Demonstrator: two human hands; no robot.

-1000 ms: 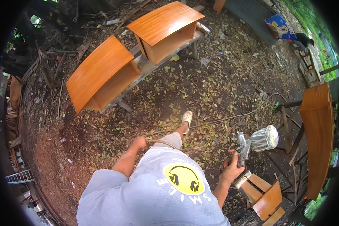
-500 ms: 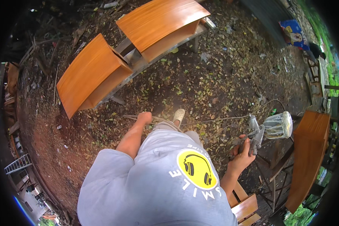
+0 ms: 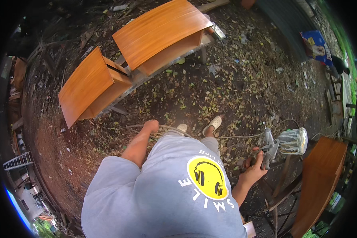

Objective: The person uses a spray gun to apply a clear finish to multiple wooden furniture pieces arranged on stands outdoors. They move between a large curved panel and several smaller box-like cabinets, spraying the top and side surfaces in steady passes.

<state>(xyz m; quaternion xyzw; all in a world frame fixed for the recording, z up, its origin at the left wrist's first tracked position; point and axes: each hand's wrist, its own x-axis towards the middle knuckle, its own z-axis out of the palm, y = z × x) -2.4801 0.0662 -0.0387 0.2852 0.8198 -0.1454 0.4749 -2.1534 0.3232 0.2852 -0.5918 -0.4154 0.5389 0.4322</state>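
Observation:
My left hand (image 3: 150,126) is closed round a hose (image 3: 171,127) in front of my waist. My right hand (image 3: 255,167) grips a grey metal spray gun (image 3: 270,146), whose paint-streaked silver cup (image 3: 291,141) sticks out to the right; a hose runs across the ground toward it. Ahead, two orange-brown varnished wooden units (image 3: 161,28) (image 3: 80,92) with open fronts rest on a low bench (image 3: 149,75). At my right, beyond the cup, a long curved varnished panel (image 3: 315,185) rests on a wooden stand (image 3: 283,196).
The ground (image 3: 198,87) is dirt with fallen leaves and scraps. A blue printed bag (image 3: 316,47) lies on dark sheeting at upper right, near a dark shape I cannot make out. Branches (image 3: 49,59) pile at upper left; a ladder (image 3: 18,160) lies at the left edge.
Both my feet now show, the right one farther right. The view has shifted: units appear farther left, the right-hand panel lower. My hands have risen in view, still holding hose and gun.

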